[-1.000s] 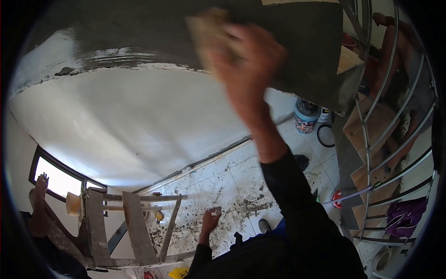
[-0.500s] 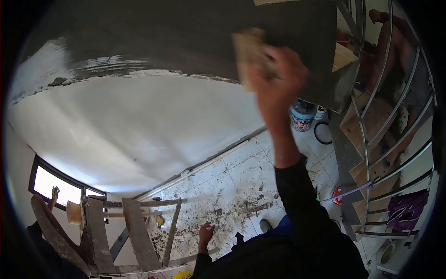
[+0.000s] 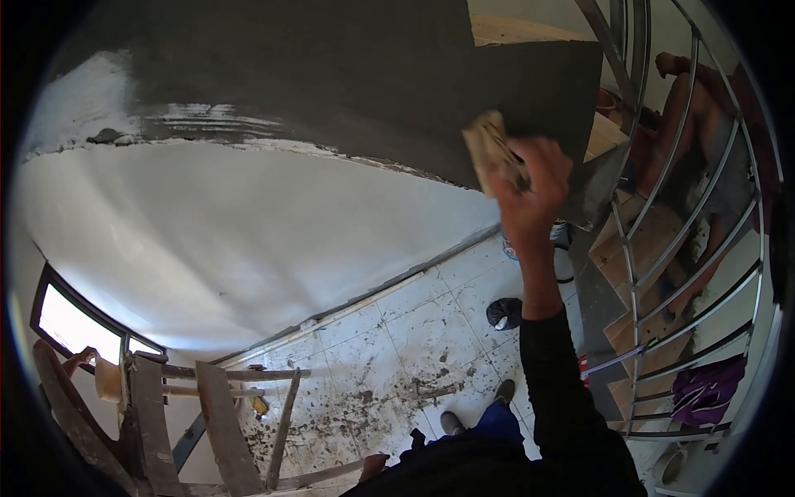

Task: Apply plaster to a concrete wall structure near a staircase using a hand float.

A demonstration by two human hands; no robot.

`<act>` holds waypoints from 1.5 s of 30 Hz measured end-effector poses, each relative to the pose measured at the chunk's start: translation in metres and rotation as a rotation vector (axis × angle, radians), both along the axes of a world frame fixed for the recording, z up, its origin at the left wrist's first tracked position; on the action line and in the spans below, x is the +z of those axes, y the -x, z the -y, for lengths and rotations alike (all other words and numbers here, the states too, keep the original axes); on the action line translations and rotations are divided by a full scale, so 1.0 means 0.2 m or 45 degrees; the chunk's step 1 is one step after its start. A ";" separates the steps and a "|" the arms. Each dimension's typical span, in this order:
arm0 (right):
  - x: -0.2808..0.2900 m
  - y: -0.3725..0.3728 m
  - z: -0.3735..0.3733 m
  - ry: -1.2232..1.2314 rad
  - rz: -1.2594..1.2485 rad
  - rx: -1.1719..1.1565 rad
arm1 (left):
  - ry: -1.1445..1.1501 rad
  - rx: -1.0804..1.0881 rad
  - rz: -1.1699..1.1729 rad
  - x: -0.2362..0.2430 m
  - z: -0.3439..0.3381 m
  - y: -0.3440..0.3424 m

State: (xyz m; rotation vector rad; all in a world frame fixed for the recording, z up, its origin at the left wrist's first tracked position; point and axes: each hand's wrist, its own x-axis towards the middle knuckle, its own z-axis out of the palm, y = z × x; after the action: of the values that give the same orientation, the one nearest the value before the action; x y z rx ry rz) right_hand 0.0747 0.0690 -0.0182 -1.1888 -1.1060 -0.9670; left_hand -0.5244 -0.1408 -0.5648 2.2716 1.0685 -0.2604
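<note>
My right hand (image 3: pixel 534 186) is closed around the handle of a wooden float (image 3: pixel 484 149), arm stretched up and forward. The float is at dark grey wet plaster (image 3: pixel 331 74), close to its lower edge beside the stairs; whether its face touches the plaster is hard to tell. Below that ragged edge runs a smooth white wall (image 3: pixel 248 224). Low in the picture, my left hand (image 3: pixel 373 465) shows only in part beside my dark clothing, its fingers mostly hidden.
Wooden trestle planks (image 3: pixel 224 431) stand at left, with another person's hand (image 3: pixel 80 359) behind. A metal railing (image 3: pixel 633 282) and wooden steps (image 3: pixel 654 240) are at right, where another person's leg (image 3: pixel 691 112) shows. Mortar splatter covers the tiled floor (image 3: pixel 397 331); a black bag (image 3: pixel 503 313) lies there.
My right hand and the float have moved down and to the right across the plaster. My left hand has dropped lower, partly behind my body. The whole view has shifted slightly.
</note>
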 end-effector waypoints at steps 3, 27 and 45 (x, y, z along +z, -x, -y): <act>-0.08 -0.33 0.03 -0.043 -0.341 -0.003 | 0.031 -0.013 -0.027 -0.02 0.06 -0.09; 0.31 -0.24 -0.03 -0.152 -0.202 0.206 | 0.491 1.470 0.369 0.17 -0.27 -0.72; 1.64 0.08 0.06 -0.188 0.838 0.213 | 0.039 1.140 0.377 0.00 -0.53 -0.86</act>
State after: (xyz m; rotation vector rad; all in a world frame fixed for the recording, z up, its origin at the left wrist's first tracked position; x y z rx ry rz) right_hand 0.0581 0.0578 0.3094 -0.6480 -1.5852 -1.3261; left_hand -0.3531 -0.0347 -0.5645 1.5281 1.7448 0.4076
